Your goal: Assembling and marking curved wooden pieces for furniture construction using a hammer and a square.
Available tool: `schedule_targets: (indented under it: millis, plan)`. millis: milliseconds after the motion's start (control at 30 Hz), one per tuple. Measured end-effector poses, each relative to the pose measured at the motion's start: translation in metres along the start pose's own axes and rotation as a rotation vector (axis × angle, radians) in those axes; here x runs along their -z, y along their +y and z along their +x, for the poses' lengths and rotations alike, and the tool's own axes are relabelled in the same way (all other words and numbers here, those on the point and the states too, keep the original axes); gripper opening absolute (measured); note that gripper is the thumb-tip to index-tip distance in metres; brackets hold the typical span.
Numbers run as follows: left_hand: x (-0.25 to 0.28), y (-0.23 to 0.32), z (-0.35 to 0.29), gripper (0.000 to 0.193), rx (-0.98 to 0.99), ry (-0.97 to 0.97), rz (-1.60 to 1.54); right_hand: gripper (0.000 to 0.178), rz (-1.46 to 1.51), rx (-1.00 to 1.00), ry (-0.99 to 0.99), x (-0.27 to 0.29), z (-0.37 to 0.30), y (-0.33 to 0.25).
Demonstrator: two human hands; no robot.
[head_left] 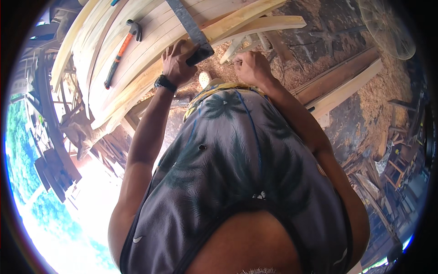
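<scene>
A try square (186,23) lies across the long pale boards (153,27), its dark stock hanging over the near board edge. My left hand (179,64), with a black watch on its wrist, grips the square at the stock and rests against that edge. To the right, my right hand (252,67) is in the air with its fingers curled in. What those fingers hold, if anything, is hidden. A claw hammer (119,54) with an orange and black handle lies on the boards, left of my left hand.
Sawdust and shavings (292,82) cover the ground ahead. Thick timber beams (337,82) lie at the right, with a round fan cage (392,32) beyond. Scrap wood (372,182) is piled at the lower right. A curved wooden strip (273,23) juts out past the boards.
</scene>
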State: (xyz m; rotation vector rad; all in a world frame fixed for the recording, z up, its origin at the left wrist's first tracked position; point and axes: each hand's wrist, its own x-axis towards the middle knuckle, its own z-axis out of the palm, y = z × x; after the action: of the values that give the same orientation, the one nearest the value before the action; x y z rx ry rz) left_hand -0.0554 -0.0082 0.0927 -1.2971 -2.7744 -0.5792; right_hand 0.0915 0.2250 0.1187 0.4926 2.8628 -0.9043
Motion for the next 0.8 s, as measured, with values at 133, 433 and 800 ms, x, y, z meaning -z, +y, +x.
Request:
schedule_targets:
  millis: [133, 433, 800]
  plan:
    - [-0.0042, -0.0033, -0.0017, 0.074, -0.010, 0.019, -0.015, 0.018, 0.014, 0.022, -0.001, -0.0003, 0.0010, -0.0010]
    - [-0.0063, -0.0086, -0.0006, 0.075, 0.009, -0.010, -0.077, 0.017, -0.003, 0.031, 0.004, -0.0043, 0.0011, -0.0062]
    - [-0.0060, -0.0063, -0.0003, 0.077, 0.013, -0.021, -0.053, 0.012, 0.010, 0.024, -0.007, -0.0068, 0.0013, -0.0075]
